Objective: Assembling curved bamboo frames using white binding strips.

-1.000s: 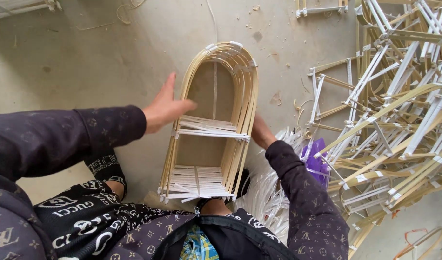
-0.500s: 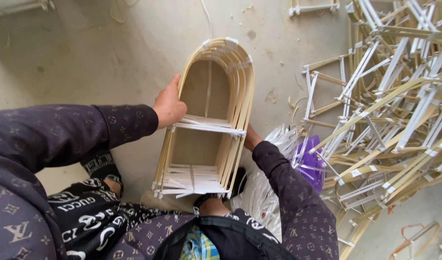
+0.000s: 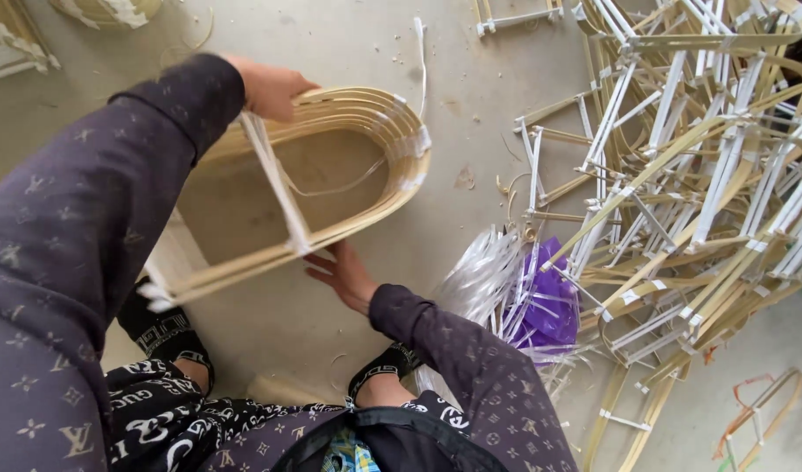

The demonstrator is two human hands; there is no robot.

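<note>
A U-shaped frame of bent bamboo strips (image 3: 366, 122), bound with white plastic straps, is lifted and tilted above the concrete floor, its rounded end pointing right. My left hand (image 3: 270, 87) grips the frame's upper rail near a white cross strap (image 3: 278, 188). My right hand (image 3: 344, 275) is below the lower rail, fingers spread, touching or just under the strips. Both arms wear dark patterned sleeves.
A large pile of finished bamboo frames (image 3: 698, 175) fills the right side. A bundle of clear-white plastic straps (image 3: 484, 280) and a purple bag (image 3: 550, 306) lie beside my right arm. My feet in black sandals (image 3: 165, 336) rest on the floor below.
The frame has been turned from pointing away from me to lying sideways with its curve to the right. My left hand rose with the upper rail; my right hand moved under the lower rail.
</note>
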